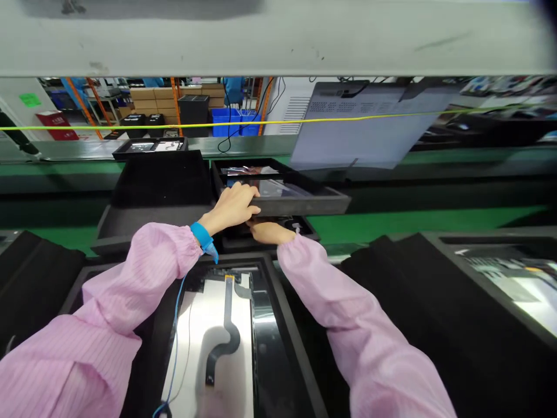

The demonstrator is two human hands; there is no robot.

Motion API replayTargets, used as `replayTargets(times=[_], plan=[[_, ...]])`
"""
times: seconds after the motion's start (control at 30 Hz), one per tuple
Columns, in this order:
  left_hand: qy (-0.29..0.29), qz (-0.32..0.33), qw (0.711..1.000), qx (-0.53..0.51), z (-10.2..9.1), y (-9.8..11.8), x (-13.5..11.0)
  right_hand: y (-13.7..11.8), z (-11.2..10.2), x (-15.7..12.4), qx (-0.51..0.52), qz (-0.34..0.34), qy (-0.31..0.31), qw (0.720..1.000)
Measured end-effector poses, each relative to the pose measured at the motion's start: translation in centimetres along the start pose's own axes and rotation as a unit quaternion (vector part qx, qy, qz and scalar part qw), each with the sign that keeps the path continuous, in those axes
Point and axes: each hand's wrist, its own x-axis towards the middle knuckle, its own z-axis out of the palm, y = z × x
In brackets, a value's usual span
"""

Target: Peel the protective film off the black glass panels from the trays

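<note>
My left hand point(235, 206), with a blue wrist strap point(202, 237) on its wrist, grips the near left edge of a black foam tray point(300, 205). That tray is tilted, its right end sticking out over the green surface, and clear film-covered parts lie in it. Just under it, my right hand point(272, 233) reaches into a lower black tray point(311, 230); its fingertips are in shadow, so what they touch is hidden. Closer to me, a display panel point(241, 360) with a silver back and a dark flat ribbon cable point(228, 302) lies in another black foam tray point(300, 354).
An empty-looking black tray point(161, 180) leans at the left, with a smaller tray point(150, 146) behind it. More foam trays point(435, 273) flank me. A yellow cord point(270, 122) runs across at the back, before a grey panel point(361, 128). A pale beam point(278, 40) hangs overhead.
</note>
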Motion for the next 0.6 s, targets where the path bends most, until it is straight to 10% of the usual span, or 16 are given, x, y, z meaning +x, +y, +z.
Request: replayTargets(times=[0.3, 0.47, 0.6], plan=[[-0.072, -0.017, 0.995, 0.068, 6.7, 1.1, -3.3, -4.6, -5.2, -16.8, -0.059, 0.037, -0.067, 0.995], [-0.093, -0.010, 0.993, 0.066, 1.0, 2.8, -6.0, -9.8, -4.3, -16.2, -0.058, 0.006, -0.121, 0.991], [-0.119, 0.027, 0.991, 0.063, -5.3, 4.6, -13.8, -14.1, -1.0, -12.8, -0.083, -0.005, -0.125, 0.989]])
